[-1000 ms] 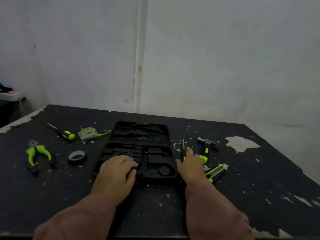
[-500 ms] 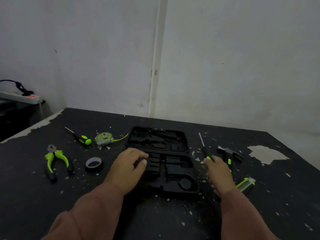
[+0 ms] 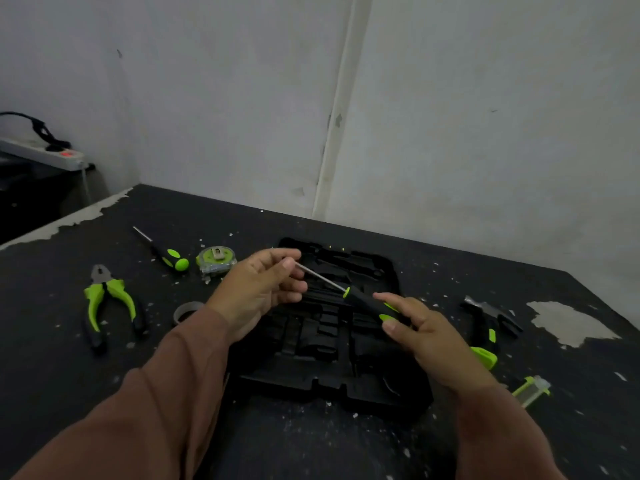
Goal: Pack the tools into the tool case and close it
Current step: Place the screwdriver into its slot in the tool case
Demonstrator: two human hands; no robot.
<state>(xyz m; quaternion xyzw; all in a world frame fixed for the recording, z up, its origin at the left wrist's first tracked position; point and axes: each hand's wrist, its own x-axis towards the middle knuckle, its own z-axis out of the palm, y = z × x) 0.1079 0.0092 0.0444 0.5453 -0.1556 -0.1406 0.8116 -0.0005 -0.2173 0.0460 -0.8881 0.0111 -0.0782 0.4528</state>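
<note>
Right hand (image 3: 436,337) grips the handle of a screwdriver (image 3: 360,299); left hand (image 3: 258,292) pinches its shaft tip, held above the open tool case (image 3: 325,372) on the surface (image 3: 69,368); pliers (image 3: 107,303) at 9 o'clock

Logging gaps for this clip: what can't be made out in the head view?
- Tool case: dark moulded slots blur together; both hands cover part.
- Screwdriver tip: hidden in left hand; its handle end behind right hand.
- Tape roll: half behind left sleeve.
- Hammer: partly behind right hand.
</note>
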